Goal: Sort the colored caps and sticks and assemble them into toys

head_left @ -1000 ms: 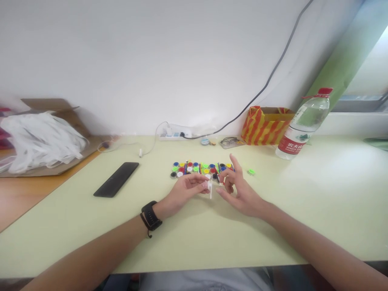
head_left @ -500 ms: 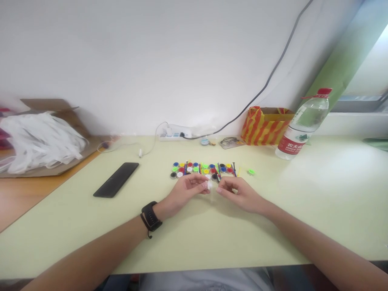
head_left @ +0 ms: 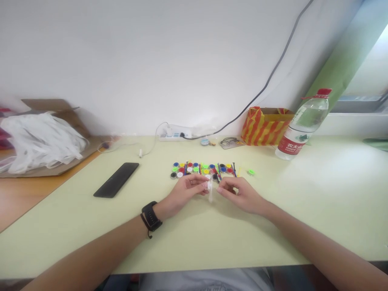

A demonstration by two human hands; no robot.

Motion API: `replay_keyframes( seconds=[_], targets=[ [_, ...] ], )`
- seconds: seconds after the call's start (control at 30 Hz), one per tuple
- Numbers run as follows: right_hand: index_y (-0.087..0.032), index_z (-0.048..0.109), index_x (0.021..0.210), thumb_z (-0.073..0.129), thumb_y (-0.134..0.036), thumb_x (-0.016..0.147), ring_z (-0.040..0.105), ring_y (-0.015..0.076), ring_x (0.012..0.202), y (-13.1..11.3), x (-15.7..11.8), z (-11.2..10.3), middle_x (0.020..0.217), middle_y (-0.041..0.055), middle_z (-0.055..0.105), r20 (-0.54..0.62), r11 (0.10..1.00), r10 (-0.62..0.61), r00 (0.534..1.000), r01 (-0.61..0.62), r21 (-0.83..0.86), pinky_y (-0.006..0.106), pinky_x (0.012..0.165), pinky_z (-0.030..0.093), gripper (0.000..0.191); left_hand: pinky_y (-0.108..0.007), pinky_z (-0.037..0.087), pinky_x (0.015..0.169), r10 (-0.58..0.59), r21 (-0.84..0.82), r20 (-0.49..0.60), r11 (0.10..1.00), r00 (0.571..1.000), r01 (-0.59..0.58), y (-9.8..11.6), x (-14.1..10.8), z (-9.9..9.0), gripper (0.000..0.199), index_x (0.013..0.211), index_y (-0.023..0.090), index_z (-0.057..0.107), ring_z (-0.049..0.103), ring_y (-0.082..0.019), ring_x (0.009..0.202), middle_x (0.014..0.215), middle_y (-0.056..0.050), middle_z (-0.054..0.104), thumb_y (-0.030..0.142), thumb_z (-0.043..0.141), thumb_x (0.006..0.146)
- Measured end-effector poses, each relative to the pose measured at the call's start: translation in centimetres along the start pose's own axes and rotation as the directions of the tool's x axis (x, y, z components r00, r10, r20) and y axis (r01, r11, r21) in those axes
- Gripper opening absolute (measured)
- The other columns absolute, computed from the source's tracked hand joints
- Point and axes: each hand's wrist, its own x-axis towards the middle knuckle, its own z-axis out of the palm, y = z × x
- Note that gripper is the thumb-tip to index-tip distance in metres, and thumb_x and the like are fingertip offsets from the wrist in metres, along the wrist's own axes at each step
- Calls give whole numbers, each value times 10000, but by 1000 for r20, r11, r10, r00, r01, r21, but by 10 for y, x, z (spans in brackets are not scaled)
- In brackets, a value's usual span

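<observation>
Between the thumb and fingers of my left hand (head_left: 190, 186) is a small white plastic piece (head_left: 209, 185). A blurred, narrow white strip (head_left: 211, 195) stretches down from it toward me. Close by on the right, my right hand (head_left: 238, 192) is curled with thumb and forefinger together; whether anything small is between them is hidden. Just beyond both hands lie rows of small round coloured pieces (head_left: 181, 170) in red, blue, yellow, green, white and black. Thin coloured sticks (head_left: 200, 168) lie among them, and the hands cover part of the nearest row.
A lone green round piece (head_left: 251, 172) lies right of the rows. A black flat case (head_left: 117, 180) rests on the left. Along the wall stand a power strip (head_left: 171, 136), a striped bag (head_left: 263, 131) and a water bottle (head_left: 300, 129). White strips (head_left: 42, 139) fill a cardboard box (head_left: 69, 121).
The blurred white strip below my left fingertips has shifted slightly left and looks more solid. Both hands have stayed nearly in place.
</observation>
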Motion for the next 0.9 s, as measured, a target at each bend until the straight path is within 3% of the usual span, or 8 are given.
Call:
replay_keyframes(
  seconds=[0.27, 0.53, 0.67, 0.8, 0.9],
  targets=[
    [-205, 549, 769, 552, -488, 1009, 407, 140, 621, 1, -1, 0, 666, -15, 475, -33, 999, -30, 999, 29, -15, 270, 552, 359, 371, -293, 563, 830, -33, -30, 17, 999, 999, 34, 0, -1, 0, 338, 1096, 164, 722, 704, -157, 848, 985, -66, 726, 380, 822, 856],
    [-203, 552, 772, 555, -466, 1006, 413, 137, 620, 3, -1, 0, 675, -12, 493, -51, 999, -29, 998, 28, -27, 271, 554, 354, 352, -338, 563, 899, -79, -85, -20, 993, 997, 77, 0, 0, 1, 306, 850, 142, 697, 718, -172, 828, 836, -41, 718, 396, 862, 807],
    [-202, 547, 739, 573, -455, 992, 432, 135, 605, 6, 0, -2, 669, -10, 518, -142, 1000, -7, 990, 3, -27, 277, 554, 348, 359, -331, 539, 957, -128, -198, -15, 972, 992, 122, 2, -1, 0, 270, 875, 131, 739, 728, -190, 912, 907, -63, 745, 346, 881, 794],
    [-200, 580, 738, 613, -493, 962, 429, 135, 586, 10, 3, -9, 636, -18, 505, -306, 998, 66, 950, -60, 29, 285, 548, 328, 370, -277, 506, 980, -156, -337, 1, 930, 988, 147, 5, 0, -2, 233, 945, 119, 776, 698, -185, 1034, 1041, -92, 750, 316, 846, 842],
    [-198, 612, 772, 653, -548, 926, 386, 130, 582, 13, 5, -16, 624, -32, 451, -346, 978, 186, 920, -138, 157, 284, 532, 278, 385, -248, 508, 916, -173, -405, -4, 901, 985, 157, 4, 2, -5, 189, 934, 123, 770, 680, -141, 944, 967, -64, 733, 279, 838, 852]
  ],
)
